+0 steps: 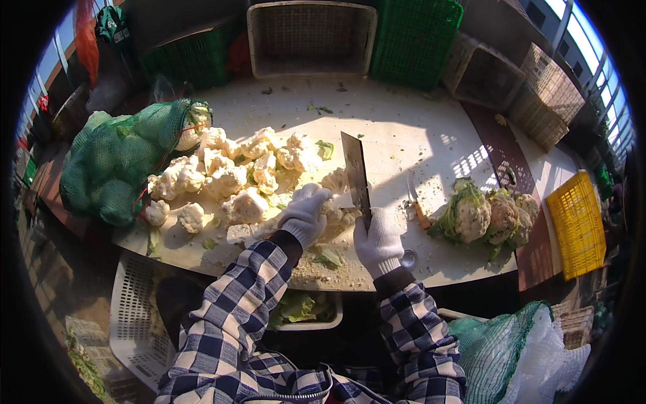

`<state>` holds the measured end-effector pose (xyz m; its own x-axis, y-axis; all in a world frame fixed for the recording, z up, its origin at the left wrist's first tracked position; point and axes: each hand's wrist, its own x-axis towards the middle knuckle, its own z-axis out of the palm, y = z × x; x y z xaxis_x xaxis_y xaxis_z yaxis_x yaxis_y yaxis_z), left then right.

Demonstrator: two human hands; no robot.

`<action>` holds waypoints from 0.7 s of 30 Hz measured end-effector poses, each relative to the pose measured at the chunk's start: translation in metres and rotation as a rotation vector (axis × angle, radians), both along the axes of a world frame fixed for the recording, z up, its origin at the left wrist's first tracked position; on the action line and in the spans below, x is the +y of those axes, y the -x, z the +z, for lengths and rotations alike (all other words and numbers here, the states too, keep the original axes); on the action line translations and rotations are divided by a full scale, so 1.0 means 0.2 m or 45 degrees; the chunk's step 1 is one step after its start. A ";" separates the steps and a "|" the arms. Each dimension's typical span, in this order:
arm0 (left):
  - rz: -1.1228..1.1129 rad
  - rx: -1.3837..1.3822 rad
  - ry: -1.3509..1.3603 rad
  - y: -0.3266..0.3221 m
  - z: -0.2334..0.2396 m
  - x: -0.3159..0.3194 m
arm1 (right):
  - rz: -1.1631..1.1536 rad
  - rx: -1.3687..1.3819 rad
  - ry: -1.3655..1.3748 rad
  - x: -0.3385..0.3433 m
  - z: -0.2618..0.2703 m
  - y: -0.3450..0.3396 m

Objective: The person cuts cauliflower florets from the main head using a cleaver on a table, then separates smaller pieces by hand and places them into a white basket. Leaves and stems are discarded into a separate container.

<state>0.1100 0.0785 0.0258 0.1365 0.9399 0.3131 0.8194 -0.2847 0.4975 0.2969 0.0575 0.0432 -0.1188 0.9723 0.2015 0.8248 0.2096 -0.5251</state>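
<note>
My right hand (378,240), in a white knit glove, is closed around a cleaver (357,174) whose broad blade points up and away from me. Beside the blade, my left hand (306,213), gloved too, grips a piece of cauliflower (333,209) low over the tabletop. Cut cauliflower pieces (227,179) lie heaped to the left of the hands. A small knife with a wooden handle (421,214) rests right of the cleaver. Several cauliflower heads with leaves (472,214) sit at the table's right.
A green mesh sack (118,164) full of cauliflower lies at the left. Plastic crates (313,40) line the far edge, with a yellow crate (576,225) at the right. Below the near edge are a white basket (136,318) and a bin of leaves (303,308).
</note>
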 end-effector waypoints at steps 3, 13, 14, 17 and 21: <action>0.121 0.158 0.359 -0.02 0.04 0.02 | -0.052 -0.182 0.366 0.04 -0.01 0.07; 0.259 0.058 0.228 -0.12 0.06 0.07 | -0.148 -0.105 0.538 0.18 0.00 0.21; 0.249 0.007 0.180 -0.11 0.04 0.07 | -0.154 -0.121 0.535 0.18 -0.01 0.20; 0.180 0.049 0.204 -0.06 0.02 0.06 | -0.113 -0.117 0.449 0.20 -0.05 0.12; 0.237 -0.048 0.534 0.04 0.06 0.10 | -0.246 0.853 0.831 0.20 -0.04 -0.01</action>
